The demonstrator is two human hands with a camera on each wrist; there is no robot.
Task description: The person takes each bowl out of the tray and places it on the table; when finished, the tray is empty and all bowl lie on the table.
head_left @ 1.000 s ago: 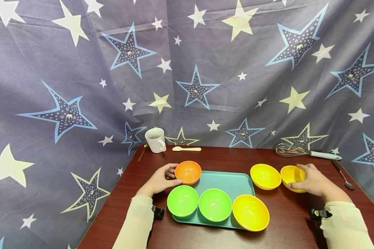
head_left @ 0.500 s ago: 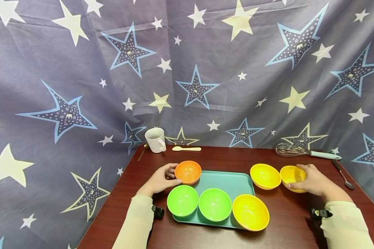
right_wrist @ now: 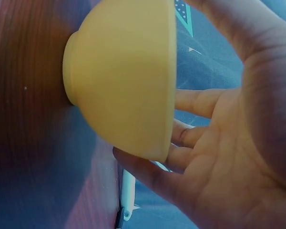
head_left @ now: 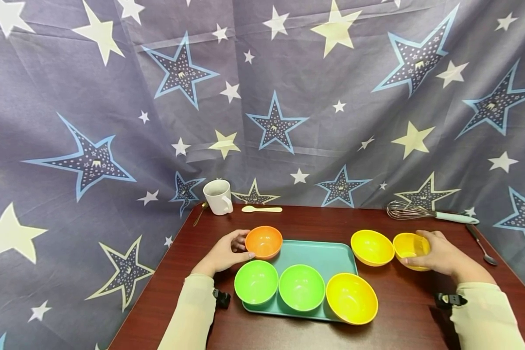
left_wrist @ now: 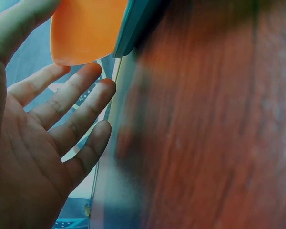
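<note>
Cream-sleeved forearms (head_left: 485, 313) reach forward; the bare left hand (head_left: 222, 253) spreads its fingers loosely, the bare right hand (head_left: 443, 255) grips with curved fingers.

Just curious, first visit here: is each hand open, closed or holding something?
Left hand: open, touching the orange bowl.
Right hand: holding the rightmost yellow bowl.

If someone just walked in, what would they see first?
Probably the big starry cloth behind the table. Next, maybe the two green bowls on the near side of the tray, the orange bowl at the left hand, and a yellow bowl in the right hand.
</note>
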